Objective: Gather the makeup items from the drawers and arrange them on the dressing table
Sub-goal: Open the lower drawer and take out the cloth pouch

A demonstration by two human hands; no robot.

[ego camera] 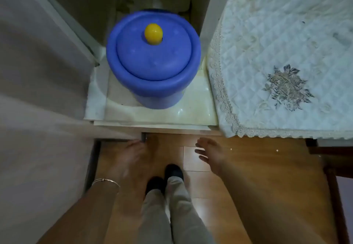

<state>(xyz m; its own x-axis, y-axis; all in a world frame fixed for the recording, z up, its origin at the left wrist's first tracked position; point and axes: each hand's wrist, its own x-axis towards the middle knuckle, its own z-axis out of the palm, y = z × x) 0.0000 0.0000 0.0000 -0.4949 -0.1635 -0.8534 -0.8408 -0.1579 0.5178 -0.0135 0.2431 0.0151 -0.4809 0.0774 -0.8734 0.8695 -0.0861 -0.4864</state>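
Head camera looks steeply down at floor (pixel 248 167)

— Can any lettering, brand, number or sign be read here?

— None can be read. The round blue plastic bucket (pixel 158 90) with its fitted lid is seen to be unmarked, and so is the yellow ball-shaped knob (pixel 153 33) on that lid.

— And on the white quilted cloth with the lace edge (pixel 267 52)?

— Only a stitched flower motif in grey and tan is shown there; no words or figures can be made out on it.
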